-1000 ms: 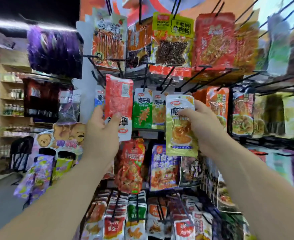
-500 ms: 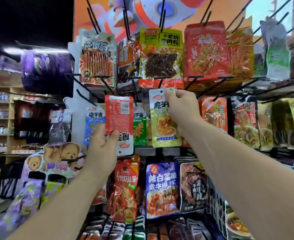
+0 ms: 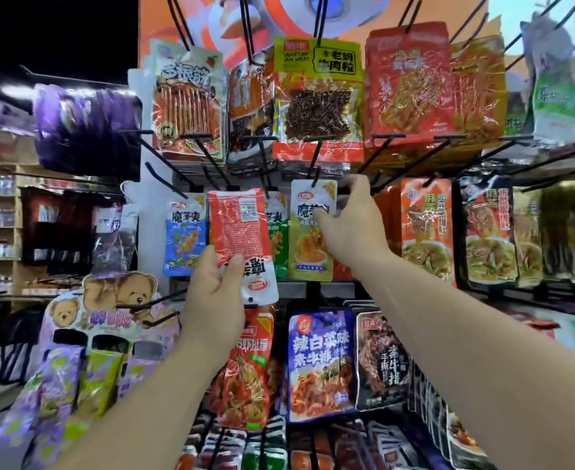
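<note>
Yellow packet (image 3: 309, 242): upright, long axis vertical, top edge just under a black peg (image 3: 314, 157); right hand (image 3: 353, 228), the nearer of the hands, pinches its upper right corner. Red packet (image 3: 237, 228): upside down, just to the left, its lower end gripped by left hand (image 3: 211, 293).

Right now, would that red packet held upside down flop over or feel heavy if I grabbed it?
Probably not floppy: the red packet stands straight above the left hand without drooping. It likely feels light, since one pinch at its lower end carries it. Its shiny film may be slippery.
</note>
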Tool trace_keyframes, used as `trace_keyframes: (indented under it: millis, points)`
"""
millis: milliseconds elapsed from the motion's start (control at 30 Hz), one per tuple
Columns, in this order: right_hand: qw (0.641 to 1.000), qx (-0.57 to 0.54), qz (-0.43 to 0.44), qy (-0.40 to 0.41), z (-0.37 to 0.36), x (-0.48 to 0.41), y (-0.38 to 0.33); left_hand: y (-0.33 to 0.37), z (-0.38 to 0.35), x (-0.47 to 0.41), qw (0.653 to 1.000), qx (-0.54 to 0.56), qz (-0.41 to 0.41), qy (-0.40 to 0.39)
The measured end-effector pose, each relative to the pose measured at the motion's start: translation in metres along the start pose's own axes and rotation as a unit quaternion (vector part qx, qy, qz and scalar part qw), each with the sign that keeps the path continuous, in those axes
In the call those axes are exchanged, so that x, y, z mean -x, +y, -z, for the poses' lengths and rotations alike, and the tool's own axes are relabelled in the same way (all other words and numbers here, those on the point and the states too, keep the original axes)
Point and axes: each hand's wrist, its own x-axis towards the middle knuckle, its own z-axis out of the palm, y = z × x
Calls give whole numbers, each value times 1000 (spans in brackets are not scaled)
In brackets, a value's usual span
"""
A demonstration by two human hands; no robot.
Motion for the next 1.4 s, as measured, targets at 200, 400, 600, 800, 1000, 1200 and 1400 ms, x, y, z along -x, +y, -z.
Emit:
trace_keyframes:
  millis: [200,400,600,800,1000,1200,1400]
  points:
    - [937,279,187,-92,5,18,17,-2,1,2,1000,10,1,-2]
    - [857,451,204,-144,-4,-1,13,-7,2,-1,1000,0,-3,-9]
    - [834,489,171,-190,-19,-17,22,-3,2,-2,999,-21,-11,-31]
    - [821,496,133,-248,-28,-26,26,-2,2,0,999,-20,2,-33]
    - [975,146,74,-151,-4,2,-3,14,-3,-2,998,-11,2,-59]
    - [899,-216,-154,-349,50,52,-33,33,5,-1,940,-230,-216,-128]
    - [842,-343,-165,-383,75,73,-19,36,-2,-1,843,-358,-372,-150]
